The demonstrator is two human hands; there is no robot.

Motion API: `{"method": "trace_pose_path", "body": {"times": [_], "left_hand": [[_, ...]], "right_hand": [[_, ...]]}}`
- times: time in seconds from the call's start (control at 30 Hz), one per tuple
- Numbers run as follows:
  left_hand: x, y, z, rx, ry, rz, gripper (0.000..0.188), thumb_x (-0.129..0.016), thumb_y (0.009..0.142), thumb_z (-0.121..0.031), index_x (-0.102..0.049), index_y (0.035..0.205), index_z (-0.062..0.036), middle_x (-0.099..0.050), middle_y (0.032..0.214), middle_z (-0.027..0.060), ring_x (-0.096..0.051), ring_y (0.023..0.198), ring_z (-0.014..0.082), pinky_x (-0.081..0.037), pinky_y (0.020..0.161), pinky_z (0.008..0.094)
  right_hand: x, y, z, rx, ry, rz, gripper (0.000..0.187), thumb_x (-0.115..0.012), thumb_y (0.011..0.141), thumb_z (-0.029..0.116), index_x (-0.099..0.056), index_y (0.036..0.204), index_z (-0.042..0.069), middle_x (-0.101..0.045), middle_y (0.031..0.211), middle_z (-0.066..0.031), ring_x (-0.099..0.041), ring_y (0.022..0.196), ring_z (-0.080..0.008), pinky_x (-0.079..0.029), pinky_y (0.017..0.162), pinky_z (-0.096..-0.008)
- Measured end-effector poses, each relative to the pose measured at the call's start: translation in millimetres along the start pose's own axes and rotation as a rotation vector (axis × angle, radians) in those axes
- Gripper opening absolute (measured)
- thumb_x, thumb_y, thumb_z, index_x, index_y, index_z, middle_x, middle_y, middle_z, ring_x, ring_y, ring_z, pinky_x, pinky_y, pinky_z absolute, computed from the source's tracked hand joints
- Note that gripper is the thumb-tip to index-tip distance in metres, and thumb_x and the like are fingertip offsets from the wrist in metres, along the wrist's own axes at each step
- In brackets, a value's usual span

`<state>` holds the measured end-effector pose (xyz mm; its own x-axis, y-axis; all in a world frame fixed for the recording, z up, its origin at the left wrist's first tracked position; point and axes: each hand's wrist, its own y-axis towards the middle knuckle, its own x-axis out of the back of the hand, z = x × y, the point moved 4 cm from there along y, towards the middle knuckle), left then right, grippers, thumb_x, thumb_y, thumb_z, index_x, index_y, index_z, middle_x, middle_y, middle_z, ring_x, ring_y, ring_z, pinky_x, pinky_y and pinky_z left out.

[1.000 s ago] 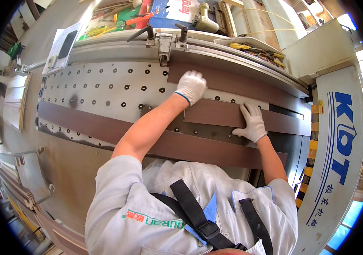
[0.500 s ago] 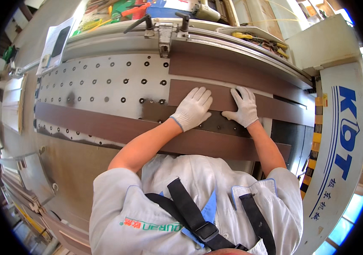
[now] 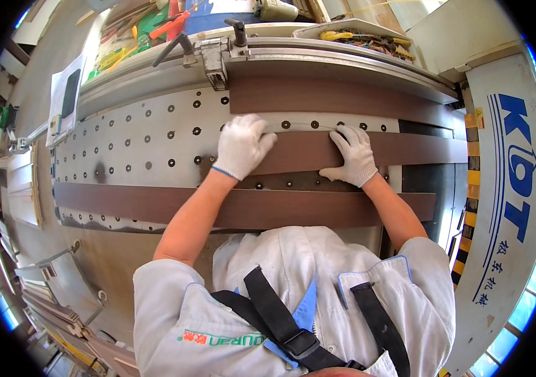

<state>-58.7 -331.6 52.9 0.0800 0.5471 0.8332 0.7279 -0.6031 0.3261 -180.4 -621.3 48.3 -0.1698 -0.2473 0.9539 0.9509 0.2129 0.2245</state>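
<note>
My left hand (image 3: pixel 243 148), in a white knit glove, is closed round the left end of a long brown strip board (image 3: pixel 302 151). Its fingers curl at the far corner, and its thumb points right along the board. My right hand (image 3: pixel 354 156), gloved the same way, rests farther right on this board. Its thumb and fingers are spread across the width, from near edge to far edge. A second brown strip (image 3: pixel 268 208) lies nearer to me, and a wider brown board (image 3: pixel 318 99) lies beyond, along the metal fence.
The pale machine table (image 3: pixel 117 141) has rows of dark round inserts. A metal fence (image 3: pixel 349 53) with a clamp (image 3: pixel 214 60) runs along the far side. A tool tray (image 3: pixel 368 41) stands behind it. At right is a grey machine housing (image 3: pixel 500 188) with a black-yellow striped edge.
The middle strip has shifted toward me, widening its gap from the far board. My left hand has moved left to its end, and its fingers have curled. The view has also shifted.
</note>
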Motion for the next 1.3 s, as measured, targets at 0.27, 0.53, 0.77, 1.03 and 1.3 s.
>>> {"method": "trace_pose_path", "body": {"times": [0.27, 0.53, 0.77, 1.03, 1.3], "left_hand": [[-14, 47, 24, 0.117, 0.165, 0.472, 0.031, -0.077, 0.093, -0.038, -0.078, 0.104, -0.0087, -0.077, 0.104, 0.0191, -0.076, 0.099, 0.0398, -0.061, 0.086, 0.0500], [-33, 57, 32, -0.135, 0.380, 0.568, 0.022, -0.066, 0.098, -0.023, -0.073, 0.100, -0.0017, -0.078, 0.094, 0.0234, -0.078, 0.086, 0.0416, -0.063, 0.077, 0.0514], [-24, 71, 15, -0.112, 0.442, 0.805, 0.023, -0.063, 0.096, -0.012, -0.075, 0.113, -0.0013, -0.081, 0.106, 0.0232, -0.081, 0.098, 0.0389, -0.066, 0.082, 0.0487], [-14, 88, 7, -0.301, 0.561, 0.241, 0.009, -0.067, 0.092, -0.016, -0.066, 0.095, -0.0073, -0.073, 0.080, 0.0122, -0.078, 0.074, 0.0307, -0.062, 0.063, 0.0457], [26, 109, -42, -0.352, 0.295, -0.321, 0.016, -0.072, 0.089, -0.014, -0.058, 0.088, -0.0084, -0.065, 0.072, 0.0105, -0.069, 0.061, 0.0311, -0.055, 0.052, 0.0435]], "right_hand": [[5, -7, 4, 0.027, 0.020, -0.053, 0.103, -0.098, 0.056, 0.057, -0.066, 0.138, 0.004, -0.060, 0.142, -0.0169, -0.054, 0.136, -0.0418, -0.041, 0.120, -0.0584], [6, -12, 7, 0.028, 0.029, -0.076, 0.099, -0.096, 0.058, 0.059, -0.067, 0.136, 0.005, -0.061, 0.143, -0.0182, -0.055, 0.137, -0.0425, -0.041, 0.121, -0.0582], [11, -15, 11, 0.039, 0.037, -0.096, 0.097, -0.096, 0.060, 0.059, -0.067, 0.135, 0.004, -0.061, 0.142, -0.0194, -0.056, 0.136, -0.0438, -0.041, 0.121, -0.0578], [21, 24, -21, -0.296, 0.259, -0.103, 0.046, -0.079, 0.093, 0.035, -0.074, 0.127, 0.004, -0.075, 0.124, -0.0200, -0.070, 0.116, -0.0410, -0.056, 0.102, -0.0499], [20, 45, -55, -0.470, 0.502, -0.001, 0.023, -0.068, 0.102, 0.023, -0.078, 0.105, 0.003, -0.077, 0.084, -0.0137, -0.075, 0.078, -0.0345, -0.059, 0.074, -0.0431]]}}
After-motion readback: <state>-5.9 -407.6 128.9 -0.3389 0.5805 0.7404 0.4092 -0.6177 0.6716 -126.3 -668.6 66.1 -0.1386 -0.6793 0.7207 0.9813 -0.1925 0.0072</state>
